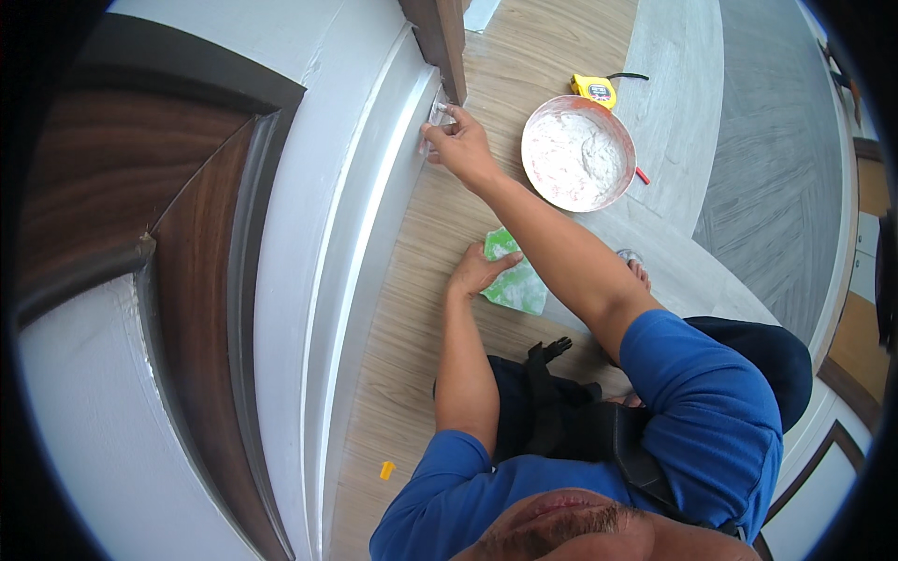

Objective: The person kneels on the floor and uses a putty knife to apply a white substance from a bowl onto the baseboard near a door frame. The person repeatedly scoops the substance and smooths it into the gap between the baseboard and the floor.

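Observation:
My right hand [460, 150] reaches out to the baseboard [404, 140] where it meets the dark wooden door frame [443, 47]. Its fingers pinch a small, flat, clear-looking piece [429, 140] smeared with white and pressed against the baseboard; the fingers partly cover it. Nearer to me, my left hand [479, 272] grips the edge of a green flat board [516, 286] streaked with white paste, thumb on top. To the right of my right hand, a round bowl [578, 154] of thick white paste stands on the floor.
Behind the bowl lies a yellow tape measure [595, 90], and a red stick-like thing [642, 176] pokes out beside it. A small orange piece [386, 470] rests on the wood-look floor [374, 411] by the wall. A brown panelled door [201, 224] is at left.

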`<state>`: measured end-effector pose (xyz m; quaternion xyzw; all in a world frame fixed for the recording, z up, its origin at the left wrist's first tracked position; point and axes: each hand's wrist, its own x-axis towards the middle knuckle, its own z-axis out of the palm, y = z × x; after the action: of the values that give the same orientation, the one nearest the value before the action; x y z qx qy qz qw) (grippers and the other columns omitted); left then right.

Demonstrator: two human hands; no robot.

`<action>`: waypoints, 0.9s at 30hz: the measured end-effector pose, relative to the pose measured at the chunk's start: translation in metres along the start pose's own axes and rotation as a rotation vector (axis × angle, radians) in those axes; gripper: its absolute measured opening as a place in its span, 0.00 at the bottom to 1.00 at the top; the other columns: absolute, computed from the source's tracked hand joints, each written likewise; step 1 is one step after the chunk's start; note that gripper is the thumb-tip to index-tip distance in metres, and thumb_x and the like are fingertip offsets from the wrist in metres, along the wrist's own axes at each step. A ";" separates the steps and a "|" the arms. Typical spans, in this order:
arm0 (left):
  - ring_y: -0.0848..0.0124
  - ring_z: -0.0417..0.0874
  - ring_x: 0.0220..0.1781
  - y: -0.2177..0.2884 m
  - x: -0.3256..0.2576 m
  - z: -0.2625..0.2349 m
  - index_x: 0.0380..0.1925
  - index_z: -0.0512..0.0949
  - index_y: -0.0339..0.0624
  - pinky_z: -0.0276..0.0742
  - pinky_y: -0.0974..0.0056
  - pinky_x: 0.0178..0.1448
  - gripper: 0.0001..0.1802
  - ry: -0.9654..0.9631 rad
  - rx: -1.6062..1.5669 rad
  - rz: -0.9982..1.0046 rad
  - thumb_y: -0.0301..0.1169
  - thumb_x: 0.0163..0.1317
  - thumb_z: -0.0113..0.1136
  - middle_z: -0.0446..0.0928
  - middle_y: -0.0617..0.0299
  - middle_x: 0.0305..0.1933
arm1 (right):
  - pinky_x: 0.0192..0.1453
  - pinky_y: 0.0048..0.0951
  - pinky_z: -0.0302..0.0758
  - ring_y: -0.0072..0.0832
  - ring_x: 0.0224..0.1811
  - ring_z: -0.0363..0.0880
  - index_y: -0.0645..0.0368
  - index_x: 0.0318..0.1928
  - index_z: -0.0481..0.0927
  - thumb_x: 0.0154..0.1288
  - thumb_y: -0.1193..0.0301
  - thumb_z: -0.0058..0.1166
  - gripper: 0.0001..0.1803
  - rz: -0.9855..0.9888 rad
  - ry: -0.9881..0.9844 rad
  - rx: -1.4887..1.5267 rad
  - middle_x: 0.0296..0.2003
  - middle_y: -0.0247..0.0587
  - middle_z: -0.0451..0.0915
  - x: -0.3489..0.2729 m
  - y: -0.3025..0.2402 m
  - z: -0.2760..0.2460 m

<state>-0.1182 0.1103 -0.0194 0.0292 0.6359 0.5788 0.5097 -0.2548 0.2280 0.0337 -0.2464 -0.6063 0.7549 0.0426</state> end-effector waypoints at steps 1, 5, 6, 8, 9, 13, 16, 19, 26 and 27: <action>0.70 0.83 0.36 -0.005 0.003 0.000 0.40 0.83 0.32 0.79 0.63 0.42 0.20 0.008 0.009 0.008 0.40 0.58 0.73 0.85 0.57 0.36 | 0.34 0.28 0.83 0.27 0.35 0.83 0.72 0.68 0.63 0.64 0.69 0.62 0.37 -0.003 0.001 0.000 0.39 0.46 0.80 0.001 0.001 0.000; 0.70 0.82 0.36 -0.014 0.007 -0.002 0.40 0.83 0.32 0.78 0.63 0.42 0.19 0.049 0.031 0.017 0.39 0.58 0.73 0.85 0.57 0.36 | 0.31 0.27 0.80 0.26 0.30 0.82 0.71 0.67 0.68 0.64 0.69 0.60 0.33 -0.027 0.024 -0.038 0.33 0.44 0.81 0.000 0.001 0.004; 0.70 0.82 0.36 -0.010 0.008 0.000 0.40 0.83 0.32 0.78 0.63 0.42 0.19 0.048 0.037 0.014 0.39 0.58 0.73 0.85 0.57 0.36 | 0.30 0.27 0.80 0.25 0.30 0.82 0.71 0.67 0.69 0.64 0.69 0.60 0.33 -0.033 0.013 -0.083 0.31 0.43 0.81 0.004 0.002 -0.002; 0.70 0.82 0.36 0.002 0.004 0.001 0.40 0.83 0.32 0.78 0.63 0.42 0.19 0.006 0.068 0.033 0.38 0.59 0.73 0.85 0.57 0.36 | 0.33 0.28 0.81 0.26 0.31 0.82 0.71 0.67 0.69 0.65 0.69 0.58 0.32 0.006 -0.050 -0.182 0.31 0.43 0.81 0.004 0.003 -0.014; 0.70 0.82 0.36 0.007 0.001 -0.001 0.40 0.83 0.32 0.78 0.63 0.42 0.19 -0.009 0.085 0.045 0.38 0.59 0.73 0.85 0.57 0.36 | 0.36 0.28 0.83 0.26 0.33 0.82 0.71 0.68 0.67 0.67 0.70 0.58 0.32 0.047 -0.105 -0.234 0.32 0.43 0.81 -0.004 0.001 -0.017; 0.71 0.82 0.35 -0.003 0.004 0.000 0.41 0.83 0.32 0.78 0.63 0.42 0.20 -0.006 -0.007 0.059 0.39 0.59 0.72 0.85 0.57 0.35 | 0.38 0.28 0.84 0.25 0.33 0.81 0.66 0.68 0.70 0.66 0.72 0.57 0.29 0.153 -0.159 -0.182 0.33 0.41 0.81 -0.021 0.004 -0.030; 0.70 0.82 0.35 -0.010 0.006 -0.003 0.41 0.83 0.31 0.78 0.63 0.42 0.20 -0.004 0.016 0.061 0.40 0.59 0.72 0.85 0.57 0.35 | 0.31 0.29 0.78 0.27 0.28 0.80 0.68 0.60 0.77 0.65 0.71 0.54 0.24 0.176 -0.019 -0.020 0.28 0.43 0.80 -0.020 0.005 -0.032; 0.70 0.82 0.35 -0.006 0.005 -0.002 0.40 0.83 0.31 0.78 0.63 0.42 0.22 -0.003 0.016 0.034 0.41 0.58 0.72 0.85 0.57 0.35 | 0.30 0.32 0.78 0.31 0.28 0.80 0.67 0.52 0.81 0.66 0.69 0.50 0.19 0.245 0.026 -0.019 0.28 0.44 0.79 -0.015 -0.004 -0.043; 0.70 0.82 0.35 0.002 0.003 -0.002 0.38 0.84 0.31 0.78 0.64 0.42 0.21 0.009 0.068 -0.005 0.41 0.57 0.73 0.85 0.57 0.34 | 0.25 0.32 0.78 0.30 0.24 0.82 0.67 0.40 0.82 0.65 0.70 0.52 0.12 0.284 0.025 -0.280 0.28 0.45 0.83 0.007 -0.006 -0.063; 0.70 0.82 0.35 0.005 0.001 -0.002 0.38 0.84 0.31 0.78 0.64 0.42 0.21 0.005 0.065 -0.003 0.41 0.57 0.73 0.85 0.57 0.35 | 0.24 0.31 0.78 0.30 0.24 0.83 0.67 0.40 0.83 0.64 0.71 0.54 0.11 0.286 0.028 -0.318 0.28 0.45 0.83 0.010 -0.006 -0.065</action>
<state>-0.1226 0.1116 -0.0165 0.0434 0.6557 0.5572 0.5076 -0.2372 0.2910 0.0272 -0.3439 -0.6761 0.6446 -0.0958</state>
